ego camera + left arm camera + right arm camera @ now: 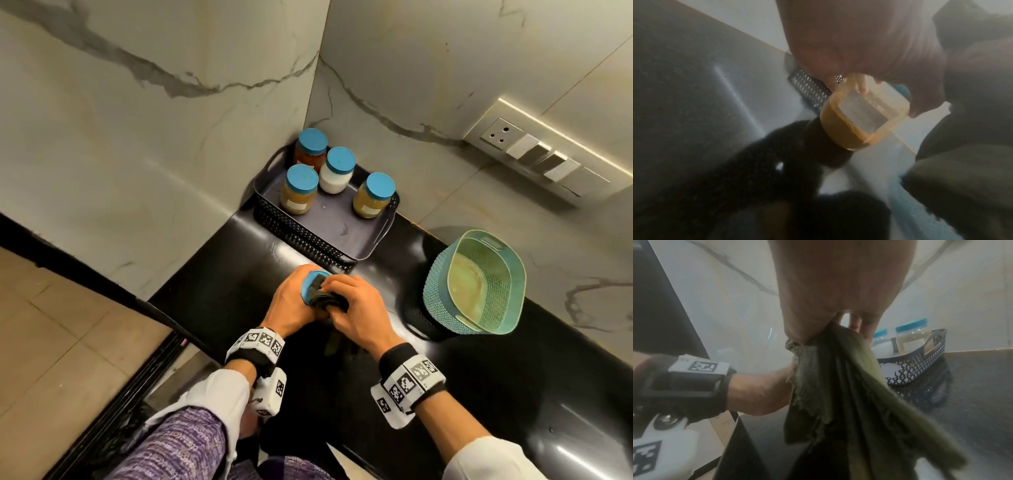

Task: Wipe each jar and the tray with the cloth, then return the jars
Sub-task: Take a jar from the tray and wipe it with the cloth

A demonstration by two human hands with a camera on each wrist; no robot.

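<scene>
Home kitchen: marble-tiled walls (171, 137), black counter (479, 394)

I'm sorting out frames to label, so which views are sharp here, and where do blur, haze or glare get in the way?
Head view: sharp, with wide-angle bending of the walls and glare streaks on the black counter. Left wrist view: hazy and soft; only the held jar reads, while the cloth is a dark smear. Right wrist view: milky haze, the cloth's trailing end motion-blurred, though the tray stays legible.

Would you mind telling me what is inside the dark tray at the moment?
The tray holds four blue-lidded jars: one reddish-orange, one white and two yellowish. Its near floor is bare apart from a small mark. Whatever lies under the jars is hidden.
</scene>
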